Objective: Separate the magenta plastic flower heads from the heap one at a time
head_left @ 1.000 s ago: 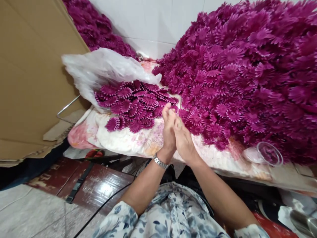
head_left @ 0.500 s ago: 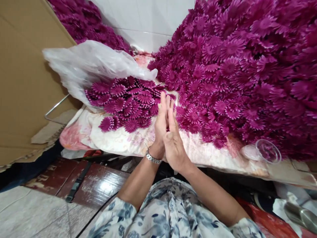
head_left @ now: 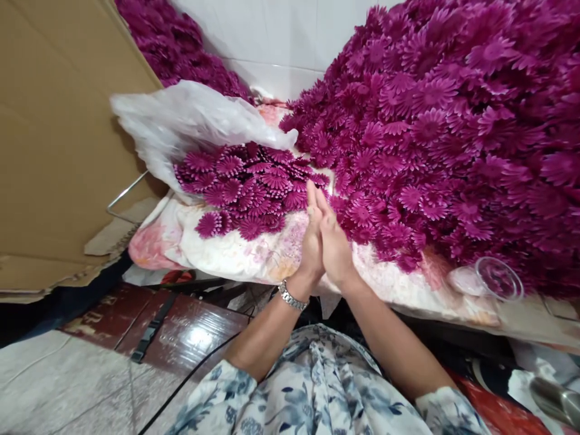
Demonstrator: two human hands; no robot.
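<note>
The left hand (head_left: pixel 312 244) and right hand (head_left: pixel 336 249) press flat together; whether anything lies between, I cannot tell. Just beyond, stacked thin-petalled magenta flowers (head_left: pixel 244 188) adjoin a crinkled translucent bag (head_left: pixel 194 116). Right, a ruffled magenta heap (head_left: pixel 430 145) rises beside a clear cup (head_left: pixel 499 280); left stands brown cardboard (head_left: pixel 67 139). Both flower piles cover a cloth-draped table (head_left: pixel 240 258) before a smooth white wall (head_left: pixel 281 39).

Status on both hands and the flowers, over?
Left hand, right hand: palm to palm. Small flower pile ahead, left; big flower heap right. Plastic bag along small pile's far edge.
</note>
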